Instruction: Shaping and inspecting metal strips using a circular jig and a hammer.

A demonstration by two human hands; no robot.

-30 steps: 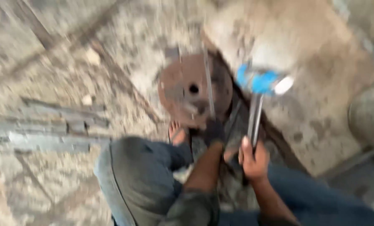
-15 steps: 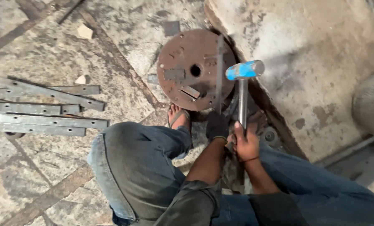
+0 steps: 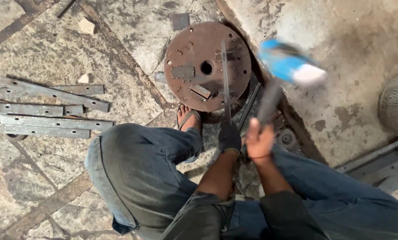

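Note:
I squat over a round rusty steel disc [image 3: 194, 53] with a hole in its middle, lying on the stone floor. My left hand [image 3: 229, 138], in a dark glove, holds a thin flat metal strip [image 3: 226, 75] on edge across the disc. My right hand [image 3: 259, 141] grips the handle of a hammer [image 3: 288, 66] with a blue and white head. The hammer is blurred, lifted to the right of the disc. Small rusty plates [image 3: 183, 72] lie on the disc.
Several long flat steel bars [image 3: 47, 109] with holes lie on the floor at the left. My sandalled foot [image 3: 189, 118] rests by the disc. A raised concrete slab [image 3: 341, 53] fills the right. A woven round object [image 3: 397, 102] sits at the right edge.
The hammer head has swung from over the disc's right edge up and to the right, and is now blurred. The view has shifted slightly. My left hand keeps the strip in place.

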